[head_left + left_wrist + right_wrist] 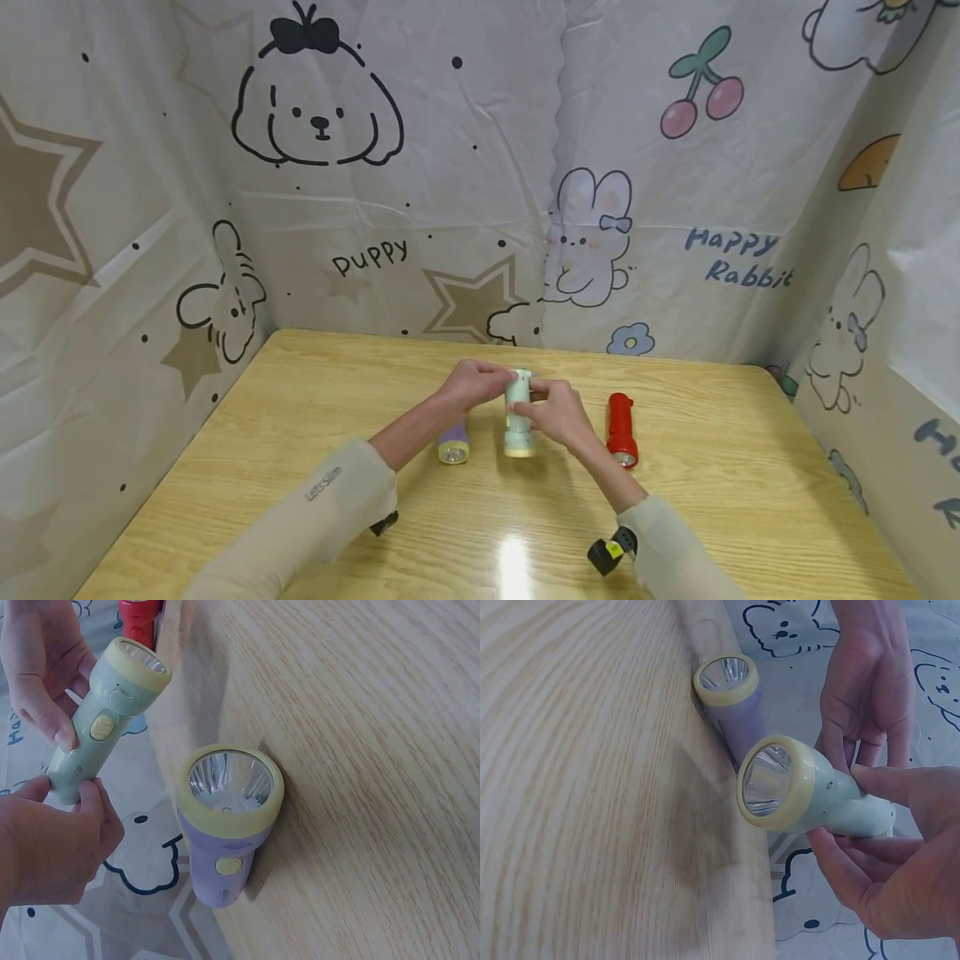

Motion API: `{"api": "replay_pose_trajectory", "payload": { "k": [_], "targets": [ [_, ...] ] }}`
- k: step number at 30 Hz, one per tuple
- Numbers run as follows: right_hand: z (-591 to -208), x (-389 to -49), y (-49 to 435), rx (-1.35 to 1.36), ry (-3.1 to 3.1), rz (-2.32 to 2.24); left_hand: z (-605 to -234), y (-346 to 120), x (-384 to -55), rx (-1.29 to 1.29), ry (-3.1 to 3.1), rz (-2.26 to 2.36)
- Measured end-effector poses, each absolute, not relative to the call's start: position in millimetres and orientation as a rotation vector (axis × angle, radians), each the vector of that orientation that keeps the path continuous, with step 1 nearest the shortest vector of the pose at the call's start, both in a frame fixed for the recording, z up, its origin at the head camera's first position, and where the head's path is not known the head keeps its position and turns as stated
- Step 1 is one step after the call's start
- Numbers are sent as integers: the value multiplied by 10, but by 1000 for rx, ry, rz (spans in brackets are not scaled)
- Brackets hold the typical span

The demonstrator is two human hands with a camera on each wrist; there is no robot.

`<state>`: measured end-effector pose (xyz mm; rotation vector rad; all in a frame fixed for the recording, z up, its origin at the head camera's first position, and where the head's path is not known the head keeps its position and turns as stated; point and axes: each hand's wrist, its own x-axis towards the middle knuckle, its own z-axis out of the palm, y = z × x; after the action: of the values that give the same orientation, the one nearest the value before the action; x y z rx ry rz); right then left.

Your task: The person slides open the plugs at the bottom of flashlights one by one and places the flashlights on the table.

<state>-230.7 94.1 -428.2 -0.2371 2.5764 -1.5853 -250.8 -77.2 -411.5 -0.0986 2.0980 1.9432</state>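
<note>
A mint-green flashlight (518, 417) with a pale yellow rim is held above the table, its lens end toward the near side. My left hand (476, 384) pinches its tail end between thumb and fingers. The right hand (557, 412) grips the body from the other side, thumb lying along it near the yellow switch in the left wrist view. A purple flashlight (221, 862) with a yellow rim lies on the table beside the left hand. To the right of the right hand lies a red flashlight (620, 429).
The light wooden table (315, 417) carries all this. A printed cloth (465, 192) with cartoon animals stands around its back and sides. Black wrist devices (609, 552) sit near both sleeve cuffs.
</note>
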Motion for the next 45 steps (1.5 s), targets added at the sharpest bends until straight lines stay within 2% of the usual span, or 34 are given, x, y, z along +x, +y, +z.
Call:
{"api": "replay_pose_trajectory", "payload": {
  "k": [45],
  "targets": [
    [-4438,-2410,956,-80,2538,-1531,-4278,-673,-2632,-66,2173,1833]
  ]
}}
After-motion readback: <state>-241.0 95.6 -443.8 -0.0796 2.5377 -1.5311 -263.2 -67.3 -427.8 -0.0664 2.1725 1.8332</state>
